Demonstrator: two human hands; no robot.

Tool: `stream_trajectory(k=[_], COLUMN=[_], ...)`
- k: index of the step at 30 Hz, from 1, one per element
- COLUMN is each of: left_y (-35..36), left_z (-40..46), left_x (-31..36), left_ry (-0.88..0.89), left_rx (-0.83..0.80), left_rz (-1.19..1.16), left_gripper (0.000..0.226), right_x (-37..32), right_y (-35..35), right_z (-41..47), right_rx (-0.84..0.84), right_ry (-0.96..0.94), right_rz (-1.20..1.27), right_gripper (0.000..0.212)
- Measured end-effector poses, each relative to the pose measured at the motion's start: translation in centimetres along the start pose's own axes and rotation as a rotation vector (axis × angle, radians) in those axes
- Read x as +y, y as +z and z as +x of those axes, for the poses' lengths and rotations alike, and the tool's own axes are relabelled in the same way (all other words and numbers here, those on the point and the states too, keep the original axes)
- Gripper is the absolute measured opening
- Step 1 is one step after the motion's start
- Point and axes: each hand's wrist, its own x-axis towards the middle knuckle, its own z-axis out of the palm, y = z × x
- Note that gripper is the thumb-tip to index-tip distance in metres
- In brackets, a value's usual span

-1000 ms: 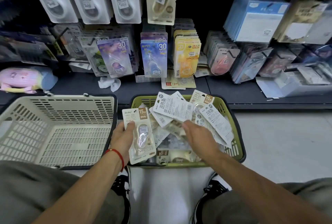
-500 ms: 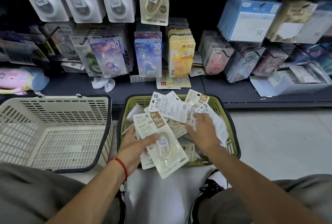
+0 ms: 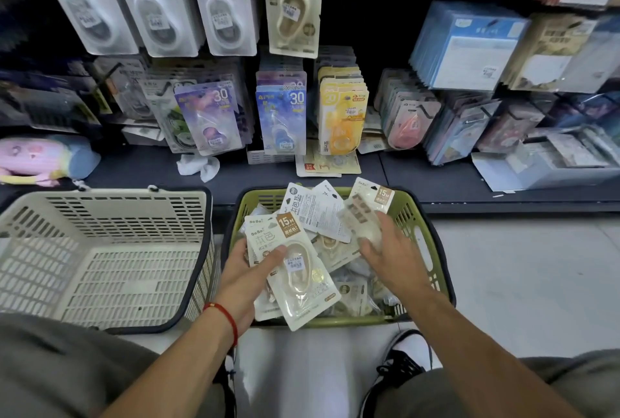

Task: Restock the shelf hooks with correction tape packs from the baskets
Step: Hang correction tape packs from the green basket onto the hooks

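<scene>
Over the last second the left hand [image 3: 243, 278] has gathered a second beige 15M correction tape pack [image 3: 295, 270], fingers and thumb pinching the stack above the green basket [image 3: 432, 249], while the right hand [image 3: 391, 249] curls around another pack [image 3: 367, 213], so hanging seems near.

Wrist: I see a thin red string bracelet [image 3: 224, 316] on my left one.
Arms: bare, no sleeves.
Legs: grey trousers [image 3: 57, 364].
Feet: black sneakers [image 3: 399, 369], black laces.

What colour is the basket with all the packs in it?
Olive green basket, shown best in the head view.
</scene>
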Motion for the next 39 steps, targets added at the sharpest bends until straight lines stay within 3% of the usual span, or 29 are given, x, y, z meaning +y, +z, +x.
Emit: stream_trajectory(k=[4, 6, 11, 16, 20, 24, 28, 33, 39], left_y=[0.4, 0.8, 2.2, 3.7, 4.5, 5.7, 5.8, 5.2, 3.6], left_z=[0.1, 0.0, -0.5, -0.1, 0.7, 1.9, 3.3, 4.1, 4.0], left_x=[1.2, 2.4, 7.4, 13.6, 17.8, 21.0, 21.6, 21.7, 22.9], left_ry=[0.083, 0.120, 0.240, 0.322, 0.345, 0.373, 0.363, 0.280, 0.391], left_rx=[0.032, 0.040, -0.058, -0.194, -0.313, -0.334, -0.306, -0.254, -0.061], left_rz=[0.081, 0.118, 0.125, 0.030, 0.051, 0.050, -0.076, -0.166, -0.227], left_gripper=[0.039, 0.040, 0.043, 0.061, 0.086, 0.098, 0.083, 0.058, 0.045], right_x=[-3.7, -5.2, -8.9, -13.2, -15.5, -17.3, -18.7, -19.9, -21.4], right_y=[-3.7, -5.5, -7.6, -7.9, -9.4, -10.5, -9.8, -8.8, -10.1], right_z=[1.7, 2.3, 3.1, 4.4, 6.9, 9.6, 11.7, 13.6, 17.3], right_rx=[0.083, 0.000, -0.204, -0.086, -0.031, -0.030, 0.067, 0.084, 0.255], right_ry=[0.126, 0.148, 0.161, 0.159, 0.142, 0.137, 0.118, 0.083, -0.085], right_rz=[0.414, 0.621, 0.868, 0.918, 1.002, 1.085, 1.052, 0.983, 0.889], right_gripper=[0.027, 0.017, 0.026, 0.050, 0.036, 0.038, 0.050, 0.048, 0.026])
